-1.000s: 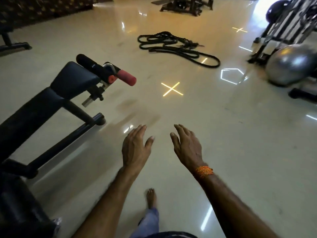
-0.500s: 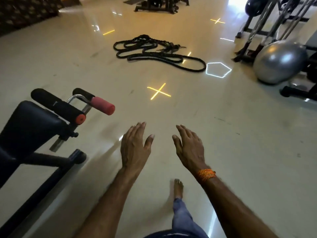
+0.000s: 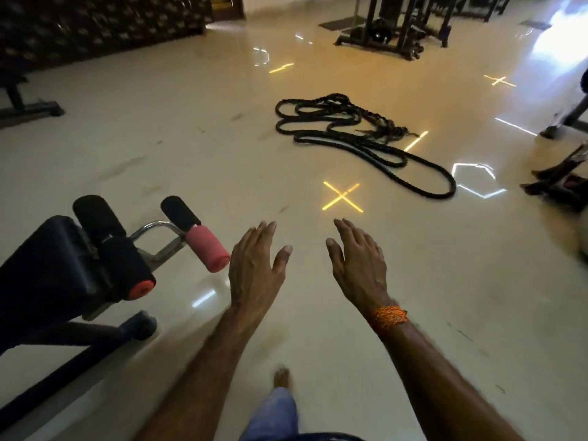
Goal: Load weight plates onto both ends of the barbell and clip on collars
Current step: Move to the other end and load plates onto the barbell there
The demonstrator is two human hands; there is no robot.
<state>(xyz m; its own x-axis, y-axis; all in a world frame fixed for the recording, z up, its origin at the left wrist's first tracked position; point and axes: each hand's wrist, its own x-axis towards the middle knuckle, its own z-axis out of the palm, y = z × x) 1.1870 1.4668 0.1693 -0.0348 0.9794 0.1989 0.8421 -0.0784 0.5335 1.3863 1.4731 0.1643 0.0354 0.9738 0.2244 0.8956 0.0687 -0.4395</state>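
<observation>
No barbell, weight plate or collar shows in the head view. My left hand (image 3: pixel 254 265) is held out in front of me over the shiny floor, palm down, fingers apart, holding nothing. My right hand (image 3: pixel 358 265) is stretched out beside it, also empty with fingers apart; an orange thread band circles its wrist. The two hands are a short gap apart. My bare foot (image 3: pixel 281 378) and a blue trouser leg show below, between my forearms.
A black padded bench (image 3: pixel 47 275) with black and pink foam rollers (image 3: pixel 206 251) stands close on my left. A black battle rope (image 3: pixel 359 138) lies coiled on the floor ahead. A machine frame (image 3: pixel 394 30) stands at the far back, more equipment feet (image 3: pixel 560 183) at the right edge.
My view has swung left and moved forward: the bench sits closer beside my left hand, and the grey ball and rack on the right have left the view. Both hands stay open and empty.
</observation>
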